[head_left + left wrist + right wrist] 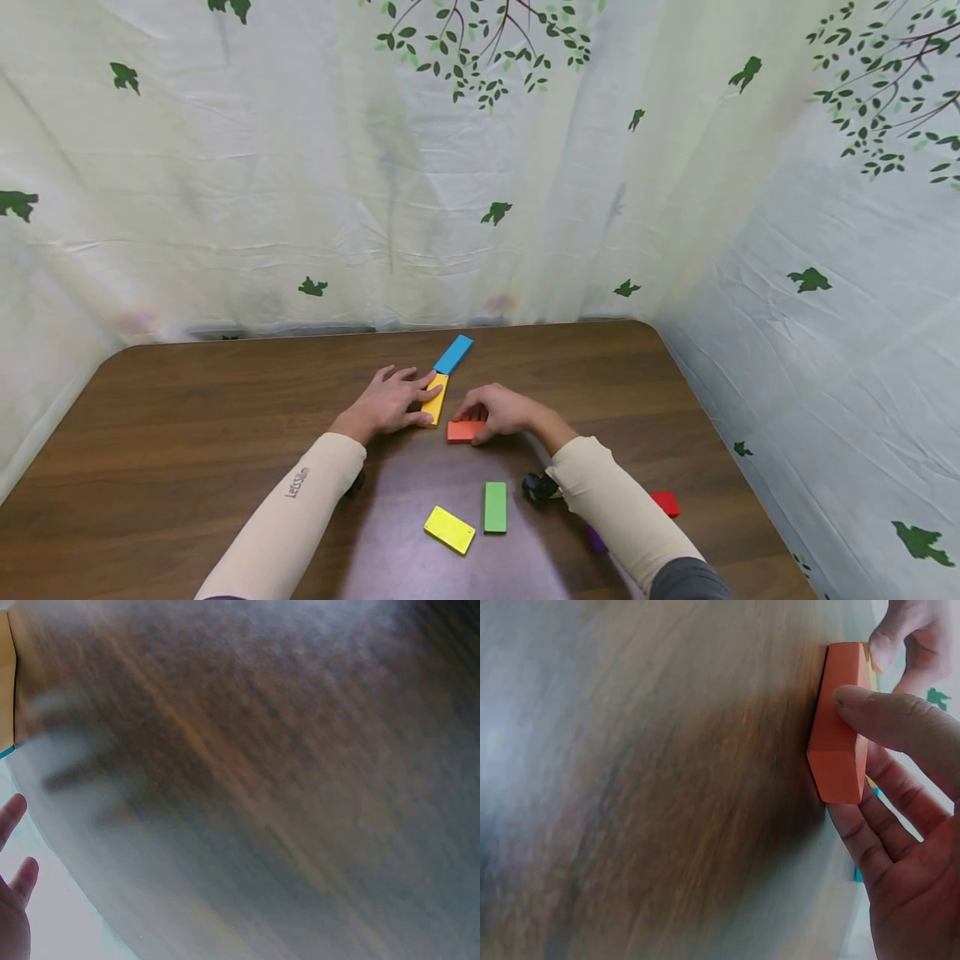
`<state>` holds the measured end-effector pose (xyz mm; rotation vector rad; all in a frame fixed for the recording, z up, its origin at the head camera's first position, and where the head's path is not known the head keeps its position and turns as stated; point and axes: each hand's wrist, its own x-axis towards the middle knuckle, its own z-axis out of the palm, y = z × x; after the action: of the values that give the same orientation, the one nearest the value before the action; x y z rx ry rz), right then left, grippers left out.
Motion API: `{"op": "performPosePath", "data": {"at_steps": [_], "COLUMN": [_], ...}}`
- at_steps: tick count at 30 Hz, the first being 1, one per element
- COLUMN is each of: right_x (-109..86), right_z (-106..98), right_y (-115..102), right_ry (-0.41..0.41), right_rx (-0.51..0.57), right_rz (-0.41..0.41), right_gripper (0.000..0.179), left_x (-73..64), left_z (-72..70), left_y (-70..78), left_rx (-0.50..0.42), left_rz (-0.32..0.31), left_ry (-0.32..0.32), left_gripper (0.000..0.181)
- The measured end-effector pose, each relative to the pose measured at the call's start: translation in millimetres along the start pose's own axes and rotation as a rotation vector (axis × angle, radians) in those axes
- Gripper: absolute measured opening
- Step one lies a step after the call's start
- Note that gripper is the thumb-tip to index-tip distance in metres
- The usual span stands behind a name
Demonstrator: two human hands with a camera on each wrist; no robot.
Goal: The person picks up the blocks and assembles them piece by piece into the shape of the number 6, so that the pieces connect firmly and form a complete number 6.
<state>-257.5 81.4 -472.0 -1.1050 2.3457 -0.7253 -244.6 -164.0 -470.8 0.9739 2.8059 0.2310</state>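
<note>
An orange rectangular block lies on the wooden table, pinched by my right hand. In the right wrist view the thumb presses one long face of the orange block, with the other fingers behind it. My left hand reaches over a golden-yellow block, its index finger and thumb touching it while the other fingers spread out. At the far end of that yellow block, a blue block continues the line at a slight angle.
Closer to me are a bright yellow block and a green block. A red block and a purple block are partly hidden by my right forearm. Leaf-printed curtains hang behind the table.
</note>
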Motion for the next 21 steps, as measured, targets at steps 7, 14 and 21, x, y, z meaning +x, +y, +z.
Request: {"op": "performPosePath", "data": {"at_steps": [7, 14, 21], "right_x": [6.4, 11.6, 13.6], "right_z": [3, 6, 7], "right_y": [-5, -6, -11], "right_ry": [-0.017, -0.021, -0.023], "right_rx": [-0.005, -0.012, 0.006], "right_rz": [0.002, -0.042, -0.046], "right_gripper": [0.039, 0.04, 0.039], "left_x": [0.8, 1.5, 0.9], "left_z": [-0.2, -0.7, 0.0], "left_y": [0.3, 0.4, -0.3], "left_rx": [0.001, -0.008, 0.0], "left_rz": [-0.008, -0.003, -0.003], "left_ry": [-0.017, -0.021, -0.016], "left_gripper": [0.058, 0.057, 0.058]}}
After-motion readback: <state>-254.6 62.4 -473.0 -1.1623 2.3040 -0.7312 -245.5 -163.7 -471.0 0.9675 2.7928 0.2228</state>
